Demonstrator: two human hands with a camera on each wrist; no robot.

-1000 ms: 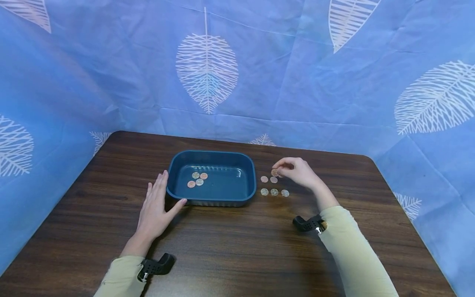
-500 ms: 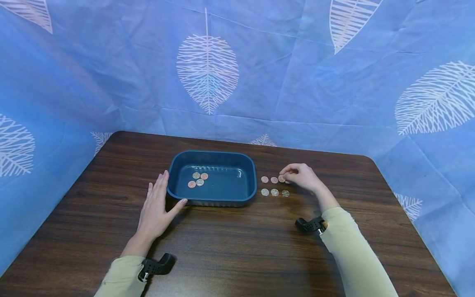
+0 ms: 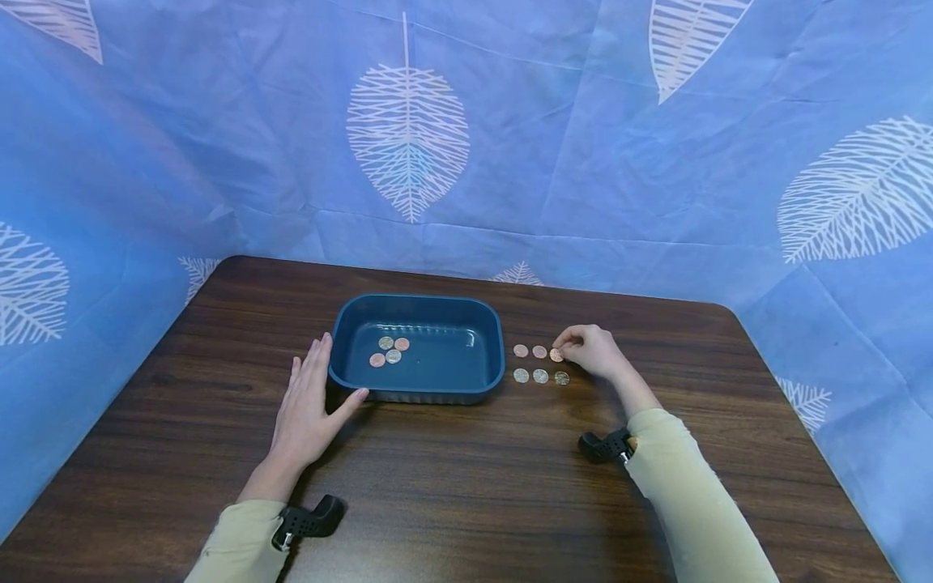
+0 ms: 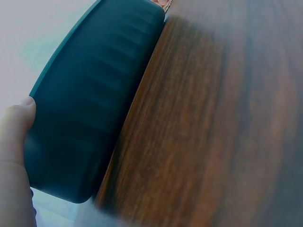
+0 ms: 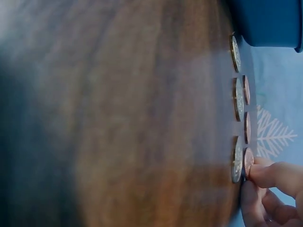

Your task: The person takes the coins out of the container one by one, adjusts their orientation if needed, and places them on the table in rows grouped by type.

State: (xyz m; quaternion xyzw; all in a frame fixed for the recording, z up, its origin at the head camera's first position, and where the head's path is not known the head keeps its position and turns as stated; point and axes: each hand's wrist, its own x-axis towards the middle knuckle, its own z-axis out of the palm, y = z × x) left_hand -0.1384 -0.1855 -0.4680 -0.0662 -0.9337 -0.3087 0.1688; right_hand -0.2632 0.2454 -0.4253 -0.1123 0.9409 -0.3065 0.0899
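Observation:
In the head view a dark blue rectangular tray (image 3: 452,397) sits on the table, with several silver and copper coins (image 3: 394,356) lying at its left inside. My left hand (image 3: 306,421) rests against the tray's near left corner, fingers straight, thumb (image 4: 19,118) touching the near rim. Right of the tray are two short rows of coins: silver coins (image 3: 540,376) in front, copper coins (image 3: 539,352) behind. With thumb and fingertips my right hand (image 3: 594,352) pinches a copper coin (image 5: 248,162) at the right end of the back row. That coin is partly hidden by the fingers.
Everything stands on a dark wood-grain table (image 3: 466,486) with rounded far corners. A blue cloth (image 3: 525,162) with white leaf prints hangs behind and beside it. Black wrist camera mounts (image 3: 313,518) are strapped on both wrists over pale sleeves.
My right hand has brought a copper coin from behind the back row round to its right end, lowering it beside the other two. The left hand and the tray have not moved.

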